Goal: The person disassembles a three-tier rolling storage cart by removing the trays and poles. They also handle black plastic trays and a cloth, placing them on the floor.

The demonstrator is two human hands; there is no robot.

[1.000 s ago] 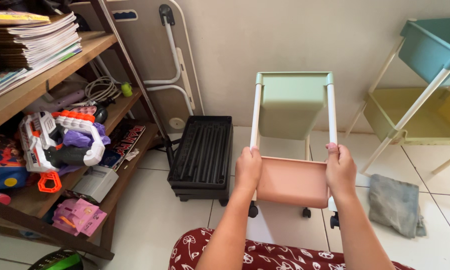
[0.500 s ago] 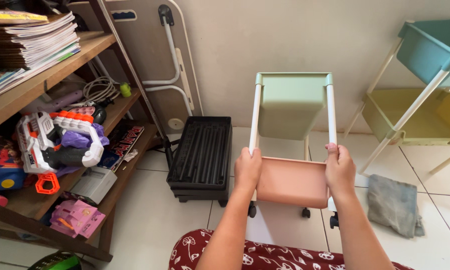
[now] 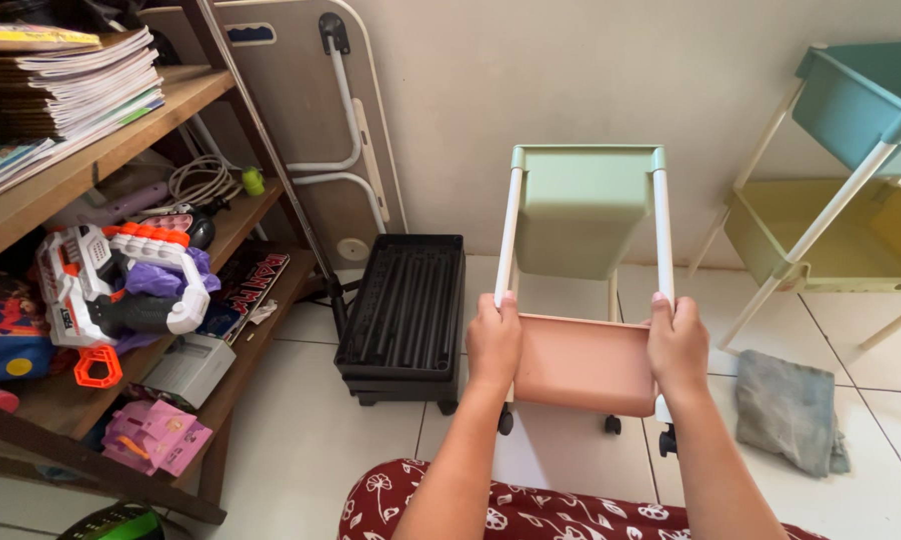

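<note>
I am sitting on a tiled floor, looking down at a small wheeled cart (image 3: 583,300) that stands just in front of my knees. My left hand (image 3: 494,345) is closed around the cart's left white post (image 3: 508,235), at the corner of the pink lower tray (image 3: 583,365). My right hand (image 3: 677,345) is closed the same way around the right white post (image 3: 663,235). Holding both posts at tray height seems to keep the frame square and stop it rolling on its little black wheels. Above my hands the posts rise to a pale green upper tray (image 3: 583,205), which faces me with its underside, so the cart appears tipped back.

Just left of the cart, touching or nearly touching, sits a black slatted tray (image 3: 403,310), which crowds that side. Further left is a wooden shelf unit (image 3: 121,150) with stacked books, toy blasters and cables. A folded table (image 3: 311,110) leans on the wall behind. To my right a grey cloth (image 3: 791,410) lies on the floor, and beyond it stands a second cart with a yellow tray (image 3: 821,245) and a teal tray (image 3: 861,100).
</note>
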